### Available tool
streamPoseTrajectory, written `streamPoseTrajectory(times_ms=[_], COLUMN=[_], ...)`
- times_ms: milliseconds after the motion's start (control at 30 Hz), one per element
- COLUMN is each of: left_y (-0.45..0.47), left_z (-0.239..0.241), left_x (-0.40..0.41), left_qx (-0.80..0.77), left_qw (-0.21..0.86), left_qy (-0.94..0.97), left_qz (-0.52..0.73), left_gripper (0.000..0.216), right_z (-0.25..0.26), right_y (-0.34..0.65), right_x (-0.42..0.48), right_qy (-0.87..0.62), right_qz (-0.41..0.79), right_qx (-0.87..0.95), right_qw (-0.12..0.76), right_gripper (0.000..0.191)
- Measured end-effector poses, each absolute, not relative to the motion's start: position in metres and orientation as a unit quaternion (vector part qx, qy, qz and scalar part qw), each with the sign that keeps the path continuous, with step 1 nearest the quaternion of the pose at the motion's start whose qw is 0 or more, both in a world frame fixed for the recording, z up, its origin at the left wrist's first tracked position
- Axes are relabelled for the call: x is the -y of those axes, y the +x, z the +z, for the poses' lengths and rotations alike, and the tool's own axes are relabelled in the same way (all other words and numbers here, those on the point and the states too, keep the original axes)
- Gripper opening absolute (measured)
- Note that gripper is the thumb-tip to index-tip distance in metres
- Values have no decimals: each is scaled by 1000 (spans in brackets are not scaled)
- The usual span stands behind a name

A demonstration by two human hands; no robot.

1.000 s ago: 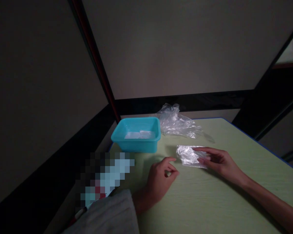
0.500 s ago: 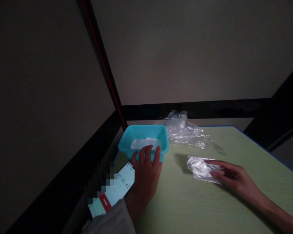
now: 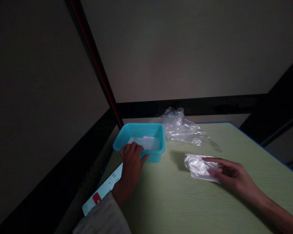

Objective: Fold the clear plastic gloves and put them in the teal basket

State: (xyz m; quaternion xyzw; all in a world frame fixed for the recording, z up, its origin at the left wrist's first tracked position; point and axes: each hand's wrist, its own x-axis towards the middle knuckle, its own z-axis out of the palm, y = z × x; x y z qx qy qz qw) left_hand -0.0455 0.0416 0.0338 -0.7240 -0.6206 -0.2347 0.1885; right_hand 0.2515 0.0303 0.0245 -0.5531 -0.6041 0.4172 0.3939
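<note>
My left hand [image 3: 132, 164] is at the near side of a turquoise plastic tub [image 3: 155, 156], its fingers hooked over the front rim and its thumb against the outer wall. Inside the tub lies a flat, clear plastic packet [image 3: 148, 143]. Between the thumb and fingers of my right hand [image 3: 228, 172] is a folded clear plastic bag [image 3: 197, 165], held just over the table with its shadow to the left. Its surface is shiny and wrinkled.
Behind the tub, a crumpled heap of clear plastic film [image 3: 180, 128] lies against the wall. A phone [image 3: 107, 188] showing a timer rests at the table's left edge, partly behind my left forearm. The pale green table [image 3: 175, 201] has a blue edge.
My left hand has moved left along the tub's front and its fingers have closed over the rim. More of the phone is covered. My right hand keeps its hold on the folded bag.
</note>
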Motion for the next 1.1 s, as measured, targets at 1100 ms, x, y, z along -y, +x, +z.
streamPoseTrajectory(times_ms=[1100], left_y=[-2], left_z=[16], left_x=[-1], left_qx=[376], left_qw=[242], left_qy=[-810], left_qz=[-379], left_gripper=[31], right_z=[133], right_y=[219], right_x=[-60], right_qy=[-329], right_qz=[240], right_qx=[889], right_qw=[208], right_gripper=[45])
